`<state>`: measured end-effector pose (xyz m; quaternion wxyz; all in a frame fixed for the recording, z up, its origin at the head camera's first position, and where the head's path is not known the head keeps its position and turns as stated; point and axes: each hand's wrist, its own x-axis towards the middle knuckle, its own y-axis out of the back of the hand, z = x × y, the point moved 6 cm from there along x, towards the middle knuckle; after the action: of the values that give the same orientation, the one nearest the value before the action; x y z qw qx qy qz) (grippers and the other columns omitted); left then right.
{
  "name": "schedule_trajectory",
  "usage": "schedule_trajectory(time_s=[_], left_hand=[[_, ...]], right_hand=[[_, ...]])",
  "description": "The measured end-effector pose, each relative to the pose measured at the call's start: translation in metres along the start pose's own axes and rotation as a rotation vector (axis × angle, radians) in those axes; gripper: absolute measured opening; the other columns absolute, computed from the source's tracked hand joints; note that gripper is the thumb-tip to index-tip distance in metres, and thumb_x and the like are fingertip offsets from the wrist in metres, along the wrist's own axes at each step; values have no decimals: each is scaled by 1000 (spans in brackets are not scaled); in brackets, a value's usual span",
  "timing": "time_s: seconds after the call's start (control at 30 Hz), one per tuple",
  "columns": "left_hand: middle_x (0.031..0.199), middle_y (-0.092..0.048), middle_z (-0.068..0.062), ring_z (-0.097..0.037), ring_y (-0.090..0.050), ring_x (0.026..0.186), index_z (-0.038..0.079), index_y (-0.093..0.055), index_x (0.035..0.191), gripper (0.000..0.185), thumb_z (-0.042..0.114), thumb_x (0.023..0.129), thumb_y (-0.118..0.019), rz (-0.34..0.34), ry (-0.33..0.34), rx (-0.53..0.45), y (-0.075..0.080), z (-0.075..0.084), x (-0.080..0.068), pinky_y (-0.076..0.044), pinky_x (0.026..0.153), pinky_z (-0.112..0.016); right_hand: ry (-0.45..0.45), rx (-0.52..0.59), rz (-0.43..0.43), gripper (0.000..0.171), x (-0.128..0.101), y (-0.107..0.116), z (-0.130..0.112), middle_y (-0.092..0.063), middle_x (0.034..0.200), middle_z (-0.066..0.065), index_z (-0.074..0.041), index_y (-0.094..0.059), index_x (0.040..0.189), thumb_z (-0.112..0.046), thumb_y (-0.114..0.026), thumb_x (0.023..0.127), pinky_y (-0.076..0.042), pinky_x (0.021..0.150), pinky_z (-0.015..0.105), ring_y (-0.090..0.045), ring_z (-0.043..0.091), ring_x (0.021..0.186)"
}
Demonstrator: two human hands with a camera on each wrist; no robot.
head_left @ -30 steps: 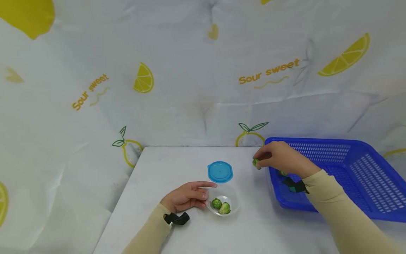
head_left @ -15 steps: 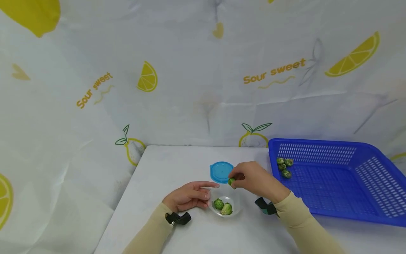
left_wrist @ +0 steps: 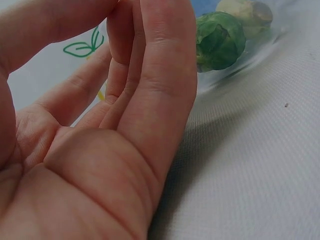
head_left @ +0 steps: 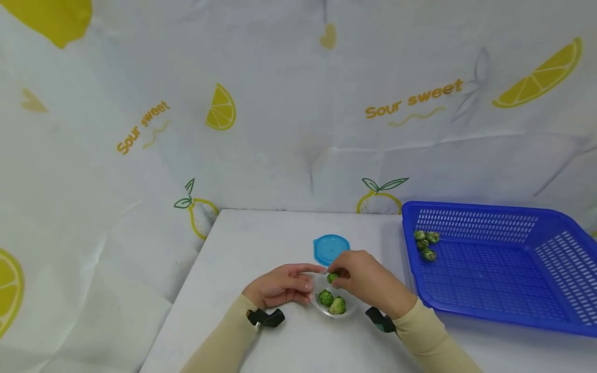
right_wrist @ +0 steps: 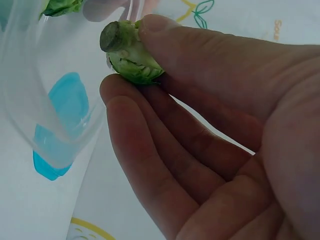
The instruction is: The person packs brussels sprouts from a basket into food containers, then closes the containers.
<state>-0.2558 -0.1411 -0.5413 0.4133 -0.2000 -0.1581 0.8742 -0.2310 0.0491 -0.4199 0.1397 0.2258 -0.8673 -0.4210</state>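
Observation:
A clear plastic bowl (head_left: 353,305) stands on the table with two Brussels sprouts (head_left: 331,302) in its bottom. At its left side my left hand (head_left: 283,286) holds the bowl by the wall, index finger along the far rim. In the left wrist view, the fingers (left_wrist: 165,75) hide part of the bowl. Over the bowl's far right part, my right hand (head_left: 366,277) pinches another Brussels sprout (right_wrist: 131,55) between thumb and fingertips, its cut stem facing outward in the right wrist view. Just behind the bowl lies a round blue lid (head_left: 330,249).
To the right stands a blue plastic basket (head_left: 494,305) with slotted walls. Several more Brussels sprouts (head_left: 426,246) lie in its left far corner. A white table (head_left: 261,238) meets a wall cloth (head_left: 280,155) printed with lemons.
My right hand has carried the pinched Brussels sprout leftward from the basket's edge to over the bowl. My left hand keeps its place at the bowl. The head view has shifted slightly.

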Motion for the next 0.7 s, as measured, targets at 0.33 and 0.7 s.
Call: schedule_trajectory(time_s=[0.33,0.7], left_hand=[[99,-71,2,-9,-74,87,5,-47,161,61,0,103,-65,-6,-3,-22,-1,-1,0,-66,87,-26],[96,-70,3,-9,-74,88,6,-46,162,64,3,102,-68,-9,-13,-12,-1,2,0,-66,87,-27]], right_hand=[[6,-65,-14,21,2,-12,-2,-71,87,-4,-2,-83,109,-6,-87,89,-51,66,22,-57,6,76],[-20,-81,-29,20,3,-20,-1,-77,98,2,-2,-83,110,-6,-85,91,-64,79,35,-70,14,90]])
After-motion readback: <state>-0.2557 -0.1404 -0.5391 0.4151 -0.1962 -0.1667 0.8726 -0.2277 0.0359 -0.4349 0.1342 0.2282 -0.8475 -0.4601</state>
